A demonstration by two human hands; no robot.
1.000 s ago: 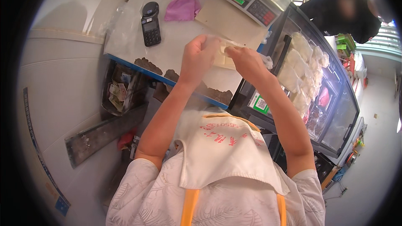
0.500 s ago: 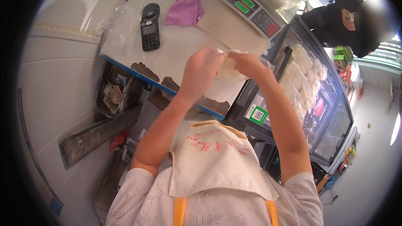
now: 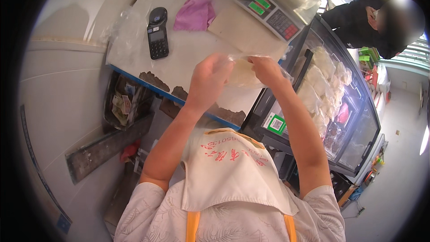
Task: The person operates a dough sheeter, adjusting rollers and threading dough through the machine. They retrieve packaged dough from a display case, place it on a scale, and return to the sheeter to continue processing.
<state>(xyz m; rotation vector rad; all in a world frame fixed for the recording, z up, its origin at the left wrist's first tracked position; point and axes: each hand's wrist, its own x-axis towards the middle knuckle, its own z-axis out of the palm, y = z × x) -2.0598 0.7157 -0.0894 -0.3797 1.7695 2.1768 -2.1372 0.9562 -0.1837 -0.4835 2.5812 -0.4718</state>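
Note:
A clear plastic bag (image 3: pixel 245 75) hangs between my hands over the front part of the counter; something pale shows through it, too unclear to name. My left hand (image 3: pixel 212 72) pinches the bag's left edge, fingers closed. At its upper right edge, my right hand (image 3: pixel 268 69) grips the film with bent fingers. Beyond them stands a counter scale (image 3: pixel 268 6) with lit green displays. Left of the scale lies a crumpled purple cloth (image 3: pixel 195 14), and beside that a black handheld payment terminal (image 3: pixel 157 36).
The counter's blue front edge (image 3: pixel 215 118) is chipped. Below it at left, an open drawer (image 3: pixel 121 103) holds banknotes. On the right, a glass-topped display case (image 3: pixel 333 94) contains several bagged pale goods. Across it stands a person in black (image 3: pixel 354 22). Loose clear film (image 3: pixel 121 27) lies at the counter's left.
My hands have drawn slightly apart, and the bag's top edge is stretched wider between them. The person in black has shifted slightly.

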